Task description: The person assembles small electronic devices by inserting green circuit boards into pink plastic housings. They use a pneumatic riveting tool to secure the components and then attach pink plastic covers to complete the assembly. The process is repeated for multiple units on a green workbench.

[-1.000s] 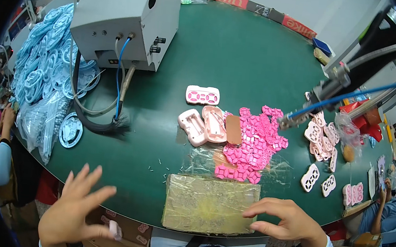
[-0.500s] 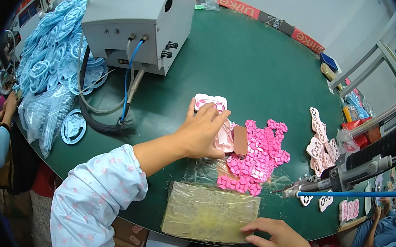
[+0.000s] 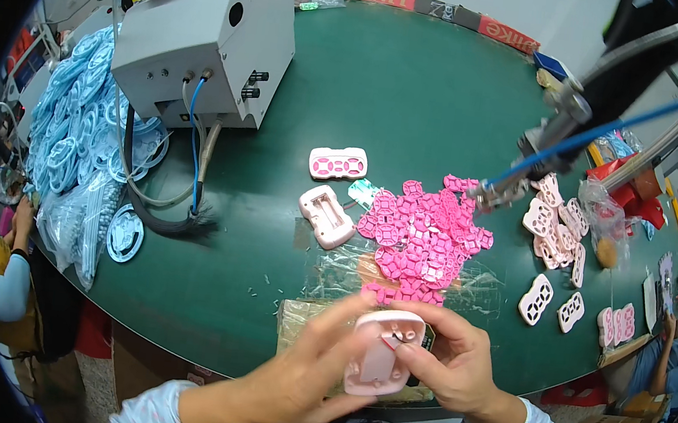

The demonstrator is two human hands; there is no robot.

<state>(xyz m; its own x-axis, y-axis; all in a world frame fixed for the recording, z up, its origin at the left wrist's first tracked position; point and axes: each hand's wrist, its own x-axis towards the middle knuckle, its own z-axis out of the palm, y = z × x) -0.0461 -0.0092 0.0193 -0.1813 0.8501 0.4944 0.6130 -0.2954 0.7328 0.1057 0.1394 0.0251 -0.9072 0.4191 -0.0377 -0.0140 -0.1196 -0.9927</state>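
Note:
Over the tape-covered board [image 3: 292, 322], I hold a pale pink plastic housing half [image 3: 378, 361] with its hollow side showing. My left hand [image 3: 302, 369] is closed round its left edge, slightly blurred. My right hand [image 3: 455, 360] grips the right edge, its thumb pressed inside by a thin dark wire. A dark piece shows partly behind the housing by the right fingers; its kind is hidden. Farther off lie a white-and-pink controller [image 3: 337, 163], a pale pink housing with a battery slot [image 3: 326, 216] and a small green circuit board [image 3: 363, 193]. Pink button pads [image 3: 427, 237] are heaped beside them.
A grey machine box [image 3: 200, 40] with cables stands back left, beside blue plastic rings [image 3: 86, 102]. A metal-tipped tool [image 3: 516, 180] hangs over the right side. Pale pink frames [image 3: 556, 226] lie under it. Other people's hands [image 3: 22, 219] show at both sides.
My left hand has come back from the far parts to the board, and both hands now hold a housing half. The brown piece has left the button pads' edge. The hanging tool has shifted up in view.

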